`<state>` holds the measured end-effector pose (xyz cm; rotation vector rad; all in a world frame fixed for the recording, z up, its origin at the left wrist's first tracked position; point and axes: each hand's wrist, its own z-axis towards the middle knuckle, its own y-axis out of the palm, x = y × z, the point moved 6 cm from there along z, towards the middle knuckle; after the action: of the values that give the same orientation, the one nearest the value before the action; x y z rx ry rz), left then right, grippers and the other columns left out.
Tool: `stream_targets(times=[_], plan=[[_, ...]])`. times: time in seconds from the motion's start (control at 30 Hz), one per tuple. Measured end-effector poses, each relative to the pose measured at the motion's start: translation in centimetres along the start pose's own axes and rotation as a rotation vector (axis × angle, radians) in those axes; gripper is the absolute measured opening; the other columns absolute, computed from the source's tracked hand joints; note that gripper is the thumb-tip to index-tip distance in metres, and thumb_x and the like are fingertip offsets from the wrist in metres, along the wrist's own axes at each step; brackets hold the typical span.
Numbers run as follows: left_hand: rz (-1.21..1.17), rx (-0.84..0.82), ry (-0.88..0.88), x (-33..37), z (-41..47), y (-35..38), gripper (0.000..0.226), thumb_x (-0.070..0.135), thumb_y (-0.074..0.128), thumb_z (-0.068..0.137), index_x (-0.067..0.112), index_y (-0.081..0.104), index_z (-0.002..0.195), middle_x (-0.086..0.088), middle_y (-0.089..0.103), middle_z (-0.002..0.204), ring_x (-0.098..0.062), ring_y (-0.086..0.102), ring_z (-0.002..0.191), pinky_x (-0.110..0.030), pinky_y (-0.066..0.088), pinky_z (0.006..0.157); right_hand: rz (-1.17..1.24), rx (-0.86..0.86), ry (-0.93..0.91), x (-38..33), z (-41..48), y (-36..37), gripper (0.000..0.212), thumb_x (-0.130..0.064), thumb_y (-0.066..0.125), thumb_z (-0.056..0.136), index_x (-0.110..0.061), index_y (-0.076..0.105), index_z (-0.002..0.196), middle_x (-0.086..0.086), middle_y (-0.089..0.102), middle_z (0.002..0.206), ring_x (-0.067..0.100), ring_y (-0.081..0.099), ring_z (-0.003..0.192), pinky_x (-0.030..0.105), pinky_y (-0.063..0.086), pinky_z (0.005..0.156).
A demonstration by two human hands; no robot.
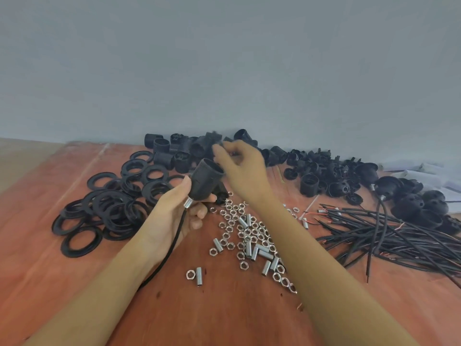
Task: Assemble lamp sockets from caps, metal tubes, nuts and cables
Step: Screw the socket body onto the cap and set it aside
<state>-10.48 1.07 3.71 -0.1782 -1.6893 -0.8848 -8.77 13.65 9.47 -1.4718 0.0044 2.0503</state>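
My left hand grips a black lamp socket, tilted with its open mouth up and to the right. A short metal tube sticks out of its base, and a black cable runs from the tube down along my left forearm. My right hand hovers just above and right of the socket mouth, fingers curled; whether they pinch anything I cannot tell. Loose nuts and metal tubes lie scattered below the hands. Bare cables lie in a bundle at the right.
A heap of black ring nuts lies at the left. Black socket bodies and caps are piled along the grey wall. Assembled sockets with cables sit at the far right. A nut and tube lie apart near the front.
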Motion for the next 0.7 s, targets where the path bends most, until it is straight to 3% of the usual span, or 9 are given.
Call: stream_targets(times=[0.07,0.17,0.23,0.33,0.47,0.53,0.6,0.7], plan=[[0.096,0.012,0.048,-0.2,-0.7,-0.8,0.049,0.04,0.049,0.09,0.0,0.06,0.116,-0.01,0.069,0.073,-0.012,0.051,0.044,-0.021,0.04,0.035,0.131,0.056,0.064,0.9,-1.6,-2.0,0.016,-0.026,0.063,0.095,-0.011,0.067,0.089,-0.004,0.074,0.086,0.005,0.07,0.079,0.013,0.051,0.069],[0.336,-0.018,0.167,-0.3,-1.6,-0.5,0.043,0.039,0.064,0.083,0.009,0.069,0.112,-0.012,0.071,0.089,-0.013,0.055,0.056,-0.021,0.041,0.042,0.194,-0.03,0.102,2.2,-4.7,-3.6,0.021,-0.023,0.063,0.095,-0.02,0.064,0.074,0.003,0.074,0.08,0.009,0.067,0.07,0.024,0.057,0.064],[0.359,0.015,0.158,-0.7,-1.4,-0.3,0.042,0.038,0.066,0.076,0.012,0.071,0.109,-0.006,0.072,0.087,-0.013,0.056,0.056,-0.021,0.041,0.04,0.27,-0.072,0.154,3.2,-6.1,-3.6,0.028,-0.024,0.062,0.094,-0.026,0.064,0.067,0.018,0.07,0.092,0.016,0.064,0.071,0.029,0.057,0.061],[0.464,0.043,0.165,-1.3,-1.7,-0.2,0.031,0.035,0.068,0.074,0.023,0.073,0.102,-0.002,0.069,0.076,-0.013,0.057,0.054,-0.021,0.042,0.038,0.237,-0.062,0.148,3.8,-7.4,-3.5,0.027,-0.027,0.054,0.098,-0.01,0.063,0.079,0.031,0.063,0.094,0.032,0.059,0.072,0.045,0.054,0.067],[0.556,0.023,0.215,-1.2,-1.8,0.0,0.03,0.036,0.068,0.076,0.026,0.073,0.103,-0.002,0.066,0.069,-0.012,0.056,0.052,-0.022,0.042,0.037,0.092,-0.063,0.036,3.3,-8.2,-3.4,0.052,-0.045,0.04,0.099,0.0,0.061,0.085,0.017,0.052,0.069,0.018,0.042,0.062,0.031,0.04,0.059],[0.587,0.006,0.247,-1.0,-1.8,0.2,0.03,0.037,0.068,0.077,0.025,0.073,0.104,0.001,0.065,0.066,-0.009,0.055,0.049,-0.021,0.042,0.036,0.137,-0.07,0.036,3.4,-8.2,-3.7,0.042,-0.04,0.049,0.097,-0.003,0.066,0.086,-0.001,0.054,0.065,0.007,0.044,0.061,0.019,0.039,0.056],[0.612,0.009,0.26,-1.0,-1.9,0.1,0.03,0.038,0.067,0.077,0.025,0.073,0.103,0.003,0.064,0.063,-0.007,0.054,0.047,-0.021,0.042,0.036,0.245,-0.085,0.086,3.7,-8.0,-4.1,0.028,-0.035,0.061,0.086,-0.011,0.069,0.097,-0.008,0.071,0.082,0.006,0.062,0.071,0.016,0.047,0.068],[0.583,0.01,0.242,-0.8,-1.9,0.2,0.025,0.038,0.064,0.078,0.023,0.074,0.096,0.002,0.065,0.059,-0.01,0.05,0.045,-0.02,0.041,0.036,0.359,-0.158,0.16,4.4,-7.9,-4.6,0.049,-0.026,0.072,0.076,-0.015,0.059,0.122,0.001,0.073,0.113,0.019,0.071,0.099,0.027,0.056,0.082]])
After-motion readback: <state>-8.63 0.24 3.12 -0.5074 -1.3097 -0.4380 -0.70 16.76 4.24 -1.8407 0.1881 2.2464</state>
